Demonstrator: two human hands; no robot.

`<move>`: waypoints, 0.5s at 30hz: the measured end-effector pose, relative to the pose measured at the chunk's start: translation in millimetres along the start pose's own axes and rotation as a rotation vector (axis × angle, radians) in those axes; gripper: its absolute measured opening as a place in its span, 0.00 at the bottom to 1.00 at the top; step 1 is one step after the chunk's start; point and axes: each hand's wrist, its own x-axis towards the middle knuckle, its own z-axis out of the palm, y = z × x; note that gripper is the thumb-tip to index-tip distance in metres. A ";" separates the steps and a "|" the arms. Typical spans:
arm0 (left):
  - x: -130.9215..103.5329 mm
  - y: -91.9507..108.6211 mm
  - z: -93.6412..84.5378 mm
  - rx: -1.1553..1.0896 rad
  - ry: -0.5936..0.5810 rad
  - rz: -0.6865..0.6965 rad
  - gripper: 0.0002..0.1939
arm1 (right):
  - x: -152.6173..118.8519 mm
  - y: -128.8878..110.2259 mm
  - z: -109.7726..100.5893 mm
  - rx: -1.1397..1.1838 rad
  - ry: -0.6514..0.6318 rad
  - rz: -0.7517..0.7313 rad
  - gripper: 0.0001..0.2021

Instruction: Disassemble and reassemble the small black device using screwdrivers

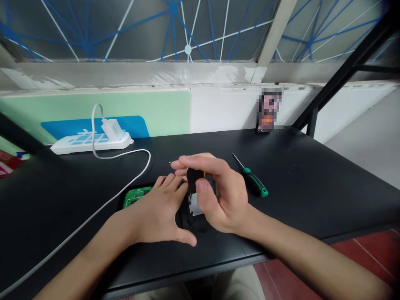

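My right hand [225, 193] grips a stubby screwdriver [194, 180] with a black and yellow handle. Its thin shaft points down at the edge of a silver metal plate [196, 207], which is partly covered by the hand. Spread flat, my left hand [158, 212] rests over a black casing [183, 216], with the thumb stretched toward me. A green circuit board [135, 196] shows past the left hand's outer side; the rest of it is hidden. Whether the shaft's tip sits in a screw, I cannot tell.
Right of my hands lies a green and black screwdriver [256, 183]. A white power strip [90, 143] with a plugged-in charger [111, 129] stands at the back left. Its white cable [120, 192] crosses the black table [312, 187]. A blurred-out upright object [269, 112] leans against the wall.
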 end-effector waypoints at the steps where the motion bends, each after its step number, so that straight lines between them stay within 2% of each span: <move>1: 0.2 0.5 -0.6 0.007 -0.001 0.011 0.43 | -0.5 0.6 -0.1 0.014 -0.002 0.003 0.18; 3: 0.1 2.1 -2.4 0.000 -0.014 0.008 0.40 | -0.4 1.3 -0.1 0.027 -0.005 -0.005 0.16; 7: -0.5 5.5 -5.0 -0.027 -0.026 -0.038 0.41 | 2.5 1.4 0.4 -0.037 0.019 -0.037 0.10; 10: -0.1 7.3 -5.8 -0.015 -0.044 -0.051 0.38 | 4.0 0.6 0.5 -0.113 0.038 -0.043 0.11; 15: -0.4 9.1 -7.8 -0.039 -0.047 -0.116 0.38 | 4.4 -0.1 -0.1 -0.154 0.022 -0.065 0.15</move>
